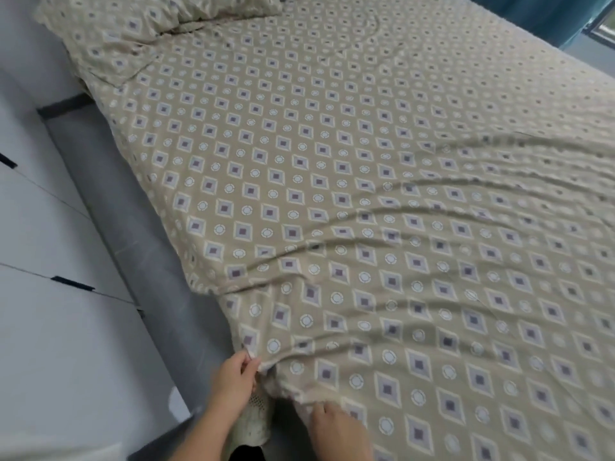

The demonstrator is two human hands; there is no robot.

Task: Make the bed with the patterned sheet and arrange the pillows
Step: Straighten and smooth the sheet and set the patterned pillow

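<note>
**A:** Which step is this?

**B:** Spreading the sheet, I'd judge. The patterned sheet [332, 194] covers the bed from 6 o'clock up to 12. The left hand [233, 374] pinches its edge at the near corner, about 6 o'clock, just beside the grey bed rail [133, 227].

**A:** And the other hand?

**B:** The right hand [336, 427] lies on the sheet toward 5 o'clock. Whether it grasps cloth or only presses, I cannot tell.

**A:** What does the next move call for?

**B:** Long ridges fan from that corner toward 3 o'clock, so probably a firm pull and a tuck over the corner, then smoothing. 1 pillow [133, 24] lies slumped at 11 o'clock, so the arranging looks undone.

**A:** Any containers?

**B:** Only the white drawers [50, 227] at 9 o'clock. They are closed, so their contents are hidden.
</note>
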